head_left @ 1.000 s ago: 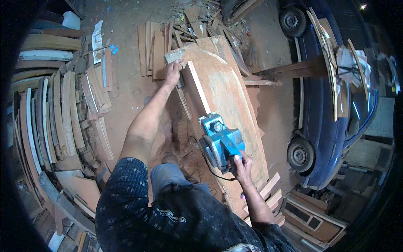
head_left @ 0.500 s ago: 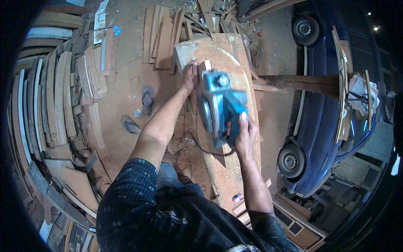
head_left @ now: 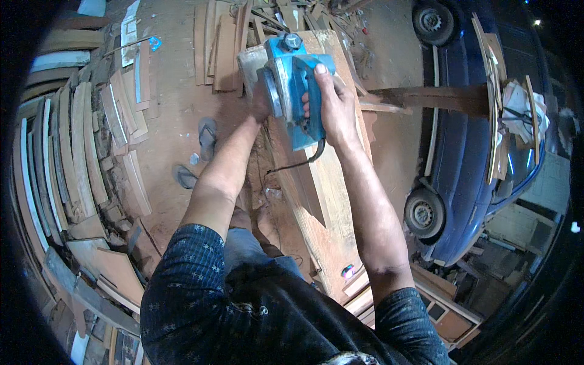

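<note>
My right hand (head_left: 338, 112) is wrapped around the rear handle of a blue electric planer (head_left: 298, 79). The planer lies over the far part of a long, thick wooden bench plank (head_left: 340, 213), and its dark cord (head_left: 292, 165) trails from the handle's near end toward me. A darker strip of wood or shadow shows on the plank just below the tool. My left hand (head_left: 260, 103) is at the plank's left side, beside the planer. The planer hides most of its fingers, so I cannot see what they hold.
Stacked boards (head_left: 76, 146) line the left side, with more offcuts (head_left: 222, 48) beyond the bench. Sandals (head_left: 207, 137) lie on the dusty floor. A blue vehicle (head_left: 459, 164) stands to the right, and a brown beam (head_left: 432, 100) reaches from the bench toward it.
My right hand has pushed the planer away from me toward the plank's far end. My left hand was visible at the far left edge; now the planer partly covers it.
</note>
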Demonstrator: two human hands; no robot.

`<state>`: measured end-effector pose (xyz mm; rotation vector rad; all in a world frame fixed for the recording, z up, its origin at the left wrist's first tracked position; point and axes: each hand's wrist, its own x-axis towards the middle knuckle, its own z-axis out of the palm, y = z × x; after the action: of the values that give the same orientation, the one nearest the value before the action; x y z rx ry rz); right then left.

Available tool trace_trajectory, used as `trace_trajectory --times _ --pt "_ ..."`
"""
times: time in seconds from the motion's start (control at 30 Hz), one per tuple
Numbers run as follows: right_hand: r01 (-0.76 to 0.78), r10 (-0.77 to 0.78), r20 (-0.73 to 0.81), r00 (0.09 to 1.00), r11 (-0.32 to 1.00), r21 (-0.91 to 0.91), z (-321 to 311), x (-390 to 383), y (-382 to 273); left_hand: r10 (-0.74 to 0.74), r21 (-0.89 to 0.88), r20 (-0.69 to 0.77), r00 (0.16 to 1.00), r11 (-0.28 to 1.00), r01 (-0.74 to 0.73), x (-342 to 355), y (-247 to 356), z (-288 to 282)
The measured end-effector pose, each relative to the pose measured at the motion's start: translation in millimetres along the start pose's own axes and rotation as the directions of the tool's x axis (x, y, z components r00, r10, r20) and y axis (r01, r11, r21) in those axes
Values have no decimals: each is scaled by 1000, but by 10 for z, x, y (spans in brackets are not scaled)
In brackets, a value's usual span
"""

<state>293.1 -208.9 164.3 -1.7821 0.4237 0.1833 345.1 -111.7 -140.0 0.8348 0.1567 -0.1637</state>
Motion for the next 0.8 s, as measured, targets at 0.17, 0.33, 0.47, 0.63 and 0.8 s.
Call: trace_trajectory --times 0.17,0.33,0.47,0.63,0.8 --pt "-72 71 35 997 997 37 -370 -712 247 -7 148 -114 993 989 24 204 -239 -243" --pt "-129 128 24 991 991 33 -888 -1643 698 274 695 -126 953 710 -112 74 -267 -65" --pt "-171 171 5 985 982 76 -1219 -2347 995 263 708 -98 960 696 -119 1 -151 49" --pt "-171 171 -29 985 985 7 -1559 -3015 1309 252 700 -130 959 708 -91 46 -209 -49" --pt "-275 273 -51 961 961 -31 -1865 -3642 1490 260 698 -114 959 708 -110 98 -168 -135"
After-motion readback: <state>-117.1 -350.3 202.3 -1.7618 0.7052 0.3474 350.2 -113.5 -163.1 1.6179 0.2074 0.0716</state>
